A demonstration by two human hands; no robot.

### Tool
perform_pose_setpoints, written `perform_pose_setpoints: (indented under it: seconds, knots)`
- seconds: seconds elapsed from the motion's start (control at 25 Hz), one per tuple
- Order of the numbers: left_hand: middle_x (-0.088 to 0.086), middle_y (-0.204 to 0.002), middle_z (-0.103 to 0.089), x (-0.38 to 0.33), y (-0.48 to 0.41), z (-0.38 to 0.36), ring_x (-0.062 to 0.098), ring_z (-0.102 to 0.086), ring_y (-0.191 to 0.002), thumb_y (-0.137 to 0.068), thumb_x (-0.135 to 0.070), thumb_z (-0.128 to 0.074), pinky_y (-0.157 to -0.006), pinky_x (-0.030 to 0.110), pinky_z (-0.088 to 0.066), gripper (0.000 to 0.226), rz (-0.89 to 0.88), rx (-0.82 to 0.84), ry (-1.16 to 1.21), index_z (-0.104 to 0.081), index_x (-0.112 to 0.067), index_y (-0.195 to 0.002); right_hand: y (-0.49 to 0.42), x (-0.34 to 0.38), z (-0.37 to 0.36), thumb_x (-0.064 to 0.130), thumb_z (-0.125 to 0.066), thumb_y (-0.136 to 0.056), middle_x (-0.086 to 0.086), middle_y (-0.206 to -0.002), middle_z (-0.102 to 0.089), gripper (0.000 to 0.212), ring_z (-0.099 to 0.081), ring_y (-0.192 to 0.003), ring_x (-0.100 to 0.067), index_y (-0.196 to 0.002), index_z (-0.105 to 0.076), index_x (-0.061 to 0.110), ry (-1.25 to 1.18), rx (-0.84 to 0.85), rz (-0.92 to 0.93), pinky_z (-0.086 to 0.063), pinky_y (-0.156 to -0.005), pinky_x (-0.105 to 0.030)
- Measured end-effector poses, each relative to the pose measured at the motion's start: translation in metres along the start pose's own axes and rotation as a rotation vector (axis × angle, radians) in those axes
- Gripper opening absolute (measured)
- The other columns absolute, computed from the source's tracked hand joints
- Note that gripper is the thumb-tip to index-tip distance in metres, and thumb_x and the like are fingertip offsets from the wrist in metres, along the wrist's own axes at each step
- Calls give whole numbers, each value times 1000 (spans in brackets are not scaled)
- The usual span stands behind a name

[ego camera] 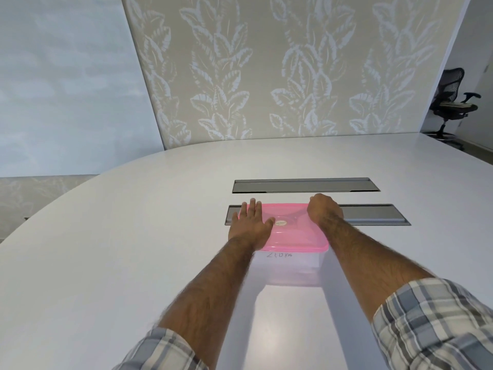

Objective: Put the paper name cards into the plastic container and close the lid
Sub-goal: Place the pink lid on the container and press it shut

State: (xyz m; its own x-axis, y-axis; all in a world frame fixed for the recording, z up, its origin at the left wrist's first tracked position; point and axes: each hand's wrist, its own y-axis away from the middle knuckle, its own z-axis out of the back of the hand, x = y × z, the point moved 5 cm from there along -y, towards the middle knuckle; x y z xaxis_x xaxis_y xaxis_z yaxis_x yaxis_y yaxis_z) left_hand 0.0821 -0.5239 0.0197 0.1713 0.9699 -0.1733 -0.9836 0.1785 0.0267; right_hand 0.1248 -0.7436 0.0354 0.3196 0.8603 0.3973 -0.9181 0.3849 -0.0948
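Observation:
A clear plastic container (289, 271) stands on the white table (133, 236), with a pink lid (293, 233) lying on top of it. Faint handwriting shows through its near wall, where a card seems to lean inside. My left hand (252, 225) lies flat with fingers spread on the lid's left side. My right hand (324, 209) presses on the lid's far right corner, its fingers curled over the edge. No loose cards lie on the table.
Two grey recessed cable trays run across the table, one (305, 185) beyond the container and one (373, 214) partly under it. A black office chair (453, 100) stands at the far right by the patterned wall.

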Motion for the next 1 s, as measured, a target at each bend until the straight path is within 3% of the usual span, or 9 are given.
perform_pose_setpoints:
  seconds: [0.12,0.28,0.44,0.68,0.88,1.0]
  knots:
    - [-1,-167,14,1,0,-1,22,11,-155,-100,-61,-12,-124,48,-4,76,21,14,12,5,-17,-160,-3,7,0,12,-40,-94,-13,-117,-69,32,-66,-104,-32,-108,-68,7,24,37,8,-51,-86,-37]
    - [-1,-167,16,2,0,-1,21,12,-155,-100,-62,-12,-124,49,-4,77,24,28,26,6,-18,-160,-13,11,-3,22,-34,-98,-14,-134,-60,41,-58,-120,-32,-124,-62,6,-1,134,4,-46,-98,-39]
    - [-1,-167,17,2,-2,-2,20,13,-154,-99,-63,-11,-124,49,-3,77,21,30,12,7,-18,-160,-26,8,-9,13,-35,-99,-20,-136,-56,39,-54,-124,-36,-127,-58,-2,-93,281,8,-44,-100,-37]
    - [-1,-166,17,0,-2,-2,20,14,-154,-100,-62,-11,-124,49,-2,76,17,38,14,8,-18,-160,-28,4,-13,20,-41,-96,-19,-124,-64,33,-61,-108,-35,-110,-64,1,-140,201,-13,-48,-85,-32]
    - [-1,-167,17,0,-3,-1,20,14,-154,-100,-62,-10,-124,49,-2,77,15,43,9,8,-18,-160,-32,-1,-18,29,-46,-97,-19,-123,-65,38,-62,-104,-34,-114,-64,1,-177,185,-25,-49,-85,-34]
    - [-1,-166,17,1,-3,-3,21,14,-154,-100,-63,-10,-124,50,-3,77,15,45,6,8,-19,-160,-23,-1,-10,38,-41,-99,-16,-128,-64,46,-62,-112,-34,-121,-64,5,-143,130,-29,-48,-93,-38]
